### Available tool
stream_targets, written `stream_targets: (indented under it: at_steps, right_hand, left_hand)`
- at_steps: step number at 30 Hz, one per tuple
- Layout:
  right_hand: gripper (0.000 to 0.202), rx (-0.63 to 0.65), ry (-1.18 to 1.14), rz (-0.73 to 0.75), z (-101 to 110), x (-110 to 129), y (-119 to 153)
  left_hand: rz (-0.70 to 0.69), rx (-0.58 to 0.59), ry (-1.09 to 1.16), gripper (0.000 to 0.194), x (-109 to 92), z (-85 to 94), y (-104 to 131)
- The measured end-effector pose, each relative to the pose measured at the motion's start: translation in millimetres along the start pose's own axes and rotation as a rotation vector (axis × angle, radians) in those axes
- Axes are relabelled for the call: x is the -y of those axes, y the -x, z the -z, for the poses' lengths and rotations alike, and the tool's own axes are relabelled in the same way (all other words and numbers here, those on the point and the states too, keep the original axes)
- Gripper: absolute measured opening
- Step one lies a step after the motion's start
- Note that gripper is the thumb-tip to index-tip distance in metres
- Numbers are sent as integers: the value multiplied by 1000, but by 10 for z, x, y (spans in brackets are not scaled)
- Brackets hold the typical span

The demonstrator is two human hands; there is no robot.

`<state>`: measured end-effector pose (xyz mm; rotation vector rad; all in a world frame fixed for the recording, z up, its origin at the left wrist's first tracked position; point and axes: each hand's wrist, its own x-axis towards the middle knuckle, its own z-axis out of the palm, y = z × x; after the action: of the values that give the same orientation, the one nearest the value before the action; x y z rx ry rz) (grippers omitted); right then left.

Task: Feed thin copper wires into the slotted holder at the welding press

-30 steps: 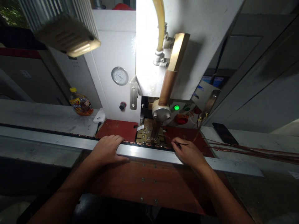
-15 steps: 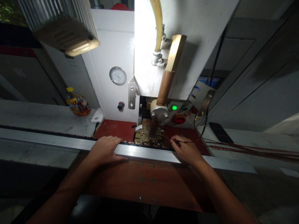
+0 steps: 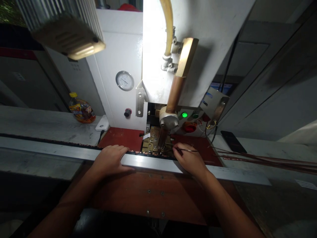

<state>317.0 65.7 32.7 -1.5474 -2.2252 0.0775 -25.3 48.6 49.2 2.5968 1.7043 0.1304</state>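
Two bare hands in the lower centre of the frame. Left hand [image 3: 111, 160]: partly curled over the silver bar [image 3: 148, 161], fingers at its far edge, thumb spread along the near side. Right hand [image 3: 190, 159]: closed in a pinch, thumb against fingers, on a thin dark wire [image 3: 192, 150]; the wire's rear end shows above the knuckles, the other end runs left of the fingertips, exact tip unclear. The bar passes under both hands, from the left edge to lower right. Along its far edge: dark strip [image 3: 61, 142] with copper-coloured bits. Between the hands, just beyond the bar: brass fixture [image 3: 149, 145], copper electrode [image 3: 162, 137] standing tilted over it; contact cannot be told. Farther out, at right, loose copper strips [image 3: 262, 161] near a black phone [image 3: 233, 141]; above centre, lit green lamp [image 3: 184, 115]; at left, bottle [image 3: 82, 109], yellow cap.
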Motion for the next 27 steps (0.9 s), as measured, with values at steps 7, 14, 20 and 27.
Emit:
stream_targets:
  at_steps: [7, 14, 20, 27]
  right_hand:
    - [23, 2, -9, 45, -71, 53, 10]
    - [22, 7, -15, 41, -83, 93, 27]
    - [21, 4, -38, 60, -95, 74, 35]
    - [17, -33, -29, 60, -104, 88, 43]
  left_hand:
    - [13, 5, -1, 73, -12, 11, -4]
    - [4, 17, -19, 71, -12, 18, -14]
    - [-2, 18, -26, 69, -4, 13, -3]
    - [-10, 6, -42, 71, -7, -8, -10]
